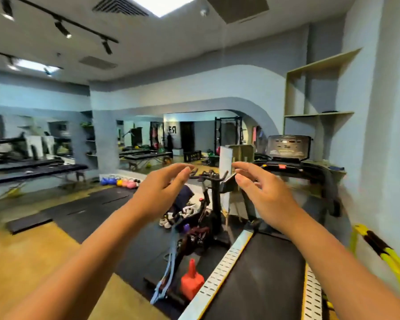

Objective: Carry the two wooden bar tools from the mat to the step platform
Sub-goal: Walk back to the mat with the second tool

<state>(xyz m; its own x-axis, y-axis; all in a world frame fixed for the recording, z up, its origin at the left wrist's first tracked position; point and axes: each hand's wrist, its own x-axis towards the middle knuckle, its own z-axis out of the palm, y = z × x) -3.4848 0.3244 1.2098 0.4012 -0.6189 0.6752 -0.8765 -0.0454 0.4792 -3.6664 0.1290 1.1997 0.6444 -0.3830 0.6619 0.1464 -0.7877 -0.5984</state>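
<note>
**Both hands raised and bare, no wooden bars in sight**

Left hand (162, 188) and right hand (261, 192) lifted side by side at mid-frame, palms turned toward each other, fingers loosely bent, each grip relaxed and holding nothing. Apart from one another, with a gap between the fingertips. Neither of the two wooden bar tools to be seen anywhere in the head view, nor a step platform that can be told for certain; position relative to either grip impossible to give.

Directly beyond the hands, one exercise bike (206, 204) standing on black floor mats (97, 204). At its foot, one red kettlebell (191, 280), with blue bands (169, 264) hanging just beside. Under the right forearm, one treadmill (259, 269). Far left, two black massage tables (35, 169). By the mirror wall, a row of coloured kettlebells (120, 182), too blurred to count. At the right edge, yellow hoops (388, 257).
</note>
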